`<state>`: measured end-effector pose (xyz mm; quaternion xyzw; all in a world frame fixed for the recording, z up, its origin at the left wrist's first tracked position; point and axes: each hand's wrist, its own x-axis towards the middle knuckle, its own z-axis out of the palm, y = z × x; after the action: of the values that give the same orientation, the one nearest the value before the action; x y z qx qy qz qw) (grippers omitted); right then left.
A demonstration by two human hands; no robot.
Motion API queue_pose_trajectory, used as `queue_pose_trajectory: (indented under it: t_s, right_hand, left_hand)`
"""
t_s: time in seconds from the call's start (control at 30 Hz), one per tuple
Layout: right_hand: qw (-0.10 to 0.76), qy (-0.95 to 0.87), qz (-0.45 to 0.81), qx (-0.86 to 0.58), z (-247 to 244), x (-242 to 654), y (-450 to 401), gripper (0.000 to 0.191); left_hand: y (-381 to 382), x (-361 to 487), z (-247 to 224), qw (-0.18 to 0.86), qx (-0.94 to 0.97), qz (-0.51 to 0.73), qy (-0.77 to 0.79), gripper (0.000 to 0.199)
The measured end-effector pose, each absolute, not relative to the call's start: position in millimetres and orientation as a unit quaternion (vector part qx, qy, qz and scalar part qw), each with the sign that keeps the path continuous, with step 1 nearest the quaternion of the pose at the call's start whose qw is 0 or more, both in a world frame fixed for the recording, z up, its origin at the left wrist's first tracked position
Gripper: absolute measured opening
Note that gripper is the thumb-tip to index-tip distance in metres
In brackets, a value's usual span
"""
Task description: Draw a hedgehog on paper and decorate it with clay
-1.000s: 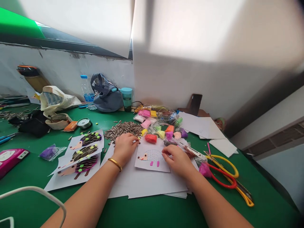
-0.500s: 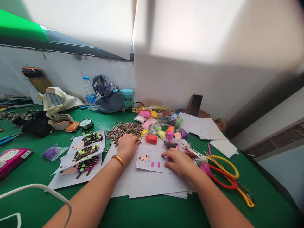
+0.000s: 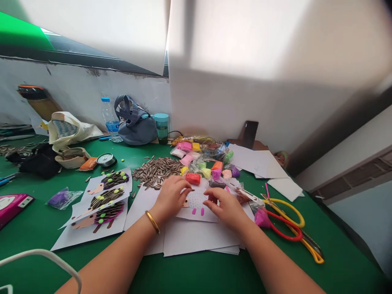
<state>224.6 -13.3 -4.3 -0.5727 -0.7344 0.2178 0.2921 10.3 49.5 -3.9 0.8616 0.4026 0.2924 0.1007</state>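
My left hand [image 3: 174,197], a gold bangle on its wrist, pinches a small dark sunflower seed [image 3: 192,189] above a hedgehog picture [image 3: 197,201]. The picture has a peach face, a pale blue dimpled body and two pink legs on a white sheet. Part of the face is hidden behind my left fingers. At the body's right edge, my right hand [image 3: 226,205] has curved fingers, thumb and forefinger slightly apart with nothing visible between them. A pile of striped sunflower seeds [image 3: 157,169] lies just beyond my left hand. White paper sheets [image 3: 196,239] lie underneath the picture.
Seed-covered hedgehog pictures [image 3: 105,200] lie at left. Coloured clay packets [image 3: 192,178] are heaped behind the picture. Scissors [image 3: 283,228] with red and yellow handles lie right of my right hand. A grey bag [image 3: 137,128] and a bottle [image 3: 110,118] stand by the wall.
My left hand has moved right from the sheet's left edge to over the hedgehog's face, carrying the seed. My right hand has lifted slightly, its fingers more curled. The view has shifted a little.
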Motion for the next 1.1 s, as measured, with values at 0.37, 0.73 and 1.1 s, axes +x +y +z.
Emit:
queue_pose_trajectory:
  t_s: [0.37,0.73,1.1]
  right_hand:
    - [0.308,-0.696,0.235,-0.605,-1,228,-14,0.011]
    - [0.243,-0.688,0.217,-0.648,-2,237,-7,0.015]
    - [0.193,-0.782,0.241,-0.541,-4,236,-16,0.016]
  left_hand:
    - [48,8,-6,0.177,0.881,0.205,0.387,0.018]
    - [20,4,17,0.011,0.921,0.004,0.39,0.007]
    - [-26,5,41,-0.02,0.903,-0.089,0.42,0.014]
